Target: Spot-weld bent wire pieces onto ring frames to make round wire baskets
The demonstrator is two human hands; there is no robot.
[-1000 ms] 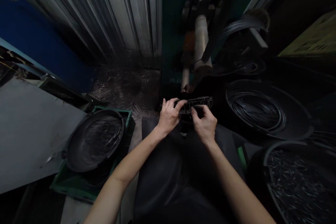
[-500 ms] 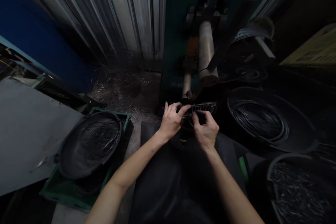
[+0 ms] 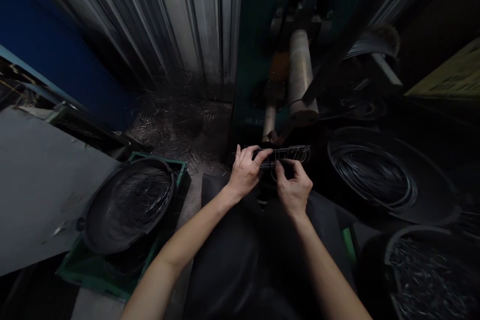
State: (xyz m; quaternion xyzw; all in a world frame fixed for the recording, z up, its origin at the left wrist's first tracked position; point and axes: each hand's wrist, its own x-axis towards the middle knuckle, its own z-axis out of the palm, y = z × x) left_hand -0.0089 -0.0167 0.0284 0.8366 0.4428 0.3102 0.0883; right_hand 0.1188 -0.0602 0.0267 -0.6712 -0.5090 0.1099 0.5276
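Observation:
I hold a small wire frame (image 3: 290, 153) in front of me, just below a machine's steel roller (image 3: 301, 77). My left hand (image 3: 245, 172) grips the frame's left end with fingers curled over its top wire. My right hand (image 3: 293, 186) pinches the frame's middle from below, thumb and forefinger together on a wire. The frame's right end sticks out free toward a dark pan. Both forearms reach out over my dark-clad lap.
A dark pan of wire rings (image 3: 129, 205) sits in a green crate (image 3: 112, 272) at lower left. Another pan of coiled rings (image 3: 375, 172) lies to the right, and a tub of small metal pieces (image 3: 431, 280) at lower right. Loose wire scraps (image 3: 180, 125) litter the floor by corrugated sheeting.
Both hands and the wire frame have shifted slightly right and up in view. My right fingers have moved closer to the frame's middle wire. The grip itself looks unchanged.

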